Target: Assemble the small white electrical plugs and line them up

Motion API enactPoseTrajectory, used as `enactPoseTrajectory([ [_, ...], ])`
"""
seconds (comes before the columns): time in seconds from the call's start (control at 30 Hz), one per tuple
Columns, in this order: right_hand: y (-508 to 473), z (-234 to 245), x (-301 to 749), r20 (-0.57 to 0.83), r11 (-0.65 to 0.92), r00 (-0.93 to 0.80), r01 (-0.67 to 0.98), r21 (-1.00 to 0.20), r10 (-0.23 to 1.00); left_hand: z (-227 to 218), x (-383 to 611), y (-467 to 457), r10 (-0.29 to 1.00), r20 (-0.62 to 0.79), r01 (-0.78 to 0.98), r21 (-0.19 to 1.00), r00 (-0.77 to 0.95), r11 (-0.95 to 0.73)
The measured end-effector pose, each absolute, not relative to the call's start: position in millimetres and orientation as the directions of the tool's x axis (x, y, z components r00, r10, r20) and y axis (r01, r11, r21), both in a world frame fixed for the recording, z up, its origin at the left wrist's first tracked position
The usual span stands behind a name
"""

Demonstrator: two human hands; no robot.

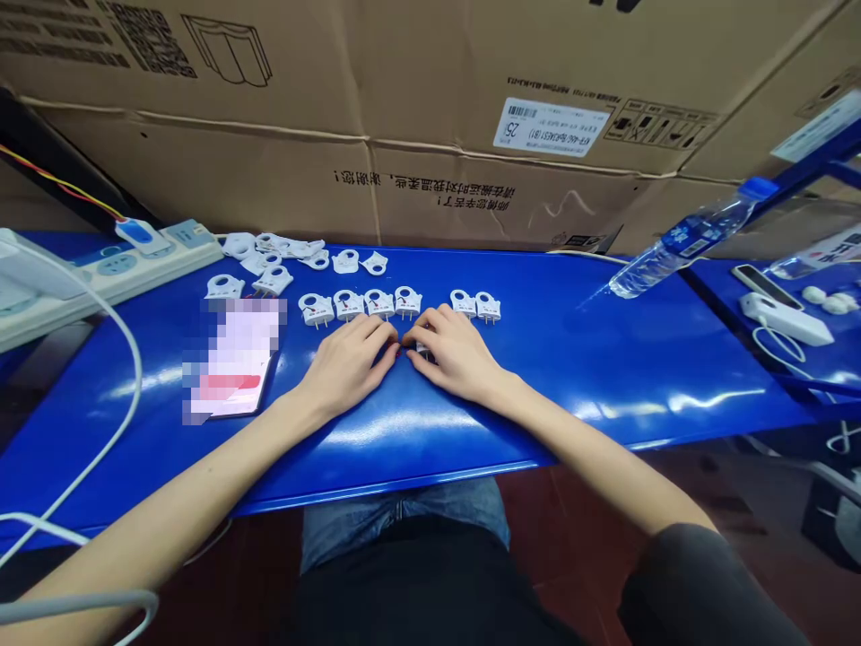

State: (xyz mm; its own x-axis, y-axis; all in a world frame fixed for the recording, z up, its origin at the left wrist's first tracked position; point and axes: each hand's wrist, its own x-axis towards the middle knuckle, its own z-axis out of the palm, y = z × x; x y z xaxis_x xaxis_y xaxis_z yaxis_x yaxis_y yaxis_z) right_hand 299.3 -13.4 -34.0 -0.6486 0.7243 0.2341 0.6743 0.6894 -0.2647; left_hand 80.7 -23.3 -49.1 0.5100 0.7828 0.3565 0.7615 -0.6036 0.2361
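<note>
My left hand (pixel 351 361) and my right hand (pixel 458 355) meet fingertip to fingertip over the middle of the blue shelf. A white plug (pixel 422 347) shows partly between the curled thumb and fingers of my right hand. The left thumb and fingers are pinched together beside a small red bit (pixel 398 351), too small to name. Just beyond the hands, white two-pin plugs with ring-shaped handles stand in a row: several on the left, with an end plug (pixel 316 310), and a pair on the right, including another plug (pixel 488 307).
More white ring-handled plugs (pixel 273 280) lie heaped at the back left. Nearer is a lit phone (pixel 235 359), partly blurred. A power strip (pixel 114 274) and white cable (pixel 138 359) occupy the left. A water bottle (pixel 692 238) leans at right; a large cardboard box (pixel 430 108) stands behind.
</note>
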Motion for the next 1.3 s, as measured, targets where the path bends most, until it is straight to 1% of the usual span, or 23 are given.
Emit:
enactPoseTrajectory([
  [0.23,-13,-35,300,0.26,0.669,-0.616,0.683,-0.294,0.744,-51,80,-23,0.777,0.363,0.759,0.228,0.515,-0.609],
  [0.43,-14,-41,297,0.267,0.677,-0.623,0.688,-0.26,0.735,-53,81,-23,0.78,0.363,0.767,0.218,0.511,-0.604],
  [0.5,-14,-43,297,0.28,0.677,-0.617,0.687,-0.265,0.735,-53,81,-23,0.781,0.363,0.771,0.213,0.508,-0.6],
  [0.6,-14,-41,298,0.309,0.681,-0.607,0.666,-0.304,0.732,-52,81,-23,0.781,0.362,0.774,0.206,0.508,-0.599],
  [0.73,-10,-33,304,0.337,0.653,-0.56,0.634,-0.414,0.757,-51,81,-23,0.774,0.365,0.77,0.197,0.517,-0.607],
  [0.8,-5,-29,309,0.327,0.626,-0.534,0.637,-0.45,0.78,-51,80,-23,0.766,0.369,0.758,0.206,0.526,-0.619],
  [0.87,-1,-27,314,0.313,0.607,-0.522,0.65,-0.457,0.794,-51,80,-23,0.751,0.381,0.734,0.225,0.539,-0.641],
  [0.97,5,-26,320,0.298,0.596,-0.516,0.676,-0.434,0.803,-52,81,-24,0.713,0.394,0.684,0.24,0.58,-0.689],
  [1.1,8,-25,323,0.261,0.566,-0.502,0.716,-0.409,0.825,-53,81,-24,0.669,0.38,0.646,0.208,0.639,-0.735],
  [1.2,7,-24,324,0.243,0.544,-0.489,0.708,-0.451,0.838,-53,81,-24,0.676,0.376,0.656,0.203,0.634,-0.727],
  [1.3,7,-23,324,0.239,0.544,-0.495,0.684,-0.486,0.835,-52,82,-24,0.699,0.37,0.667,0.234,0.612,-0.708],
])
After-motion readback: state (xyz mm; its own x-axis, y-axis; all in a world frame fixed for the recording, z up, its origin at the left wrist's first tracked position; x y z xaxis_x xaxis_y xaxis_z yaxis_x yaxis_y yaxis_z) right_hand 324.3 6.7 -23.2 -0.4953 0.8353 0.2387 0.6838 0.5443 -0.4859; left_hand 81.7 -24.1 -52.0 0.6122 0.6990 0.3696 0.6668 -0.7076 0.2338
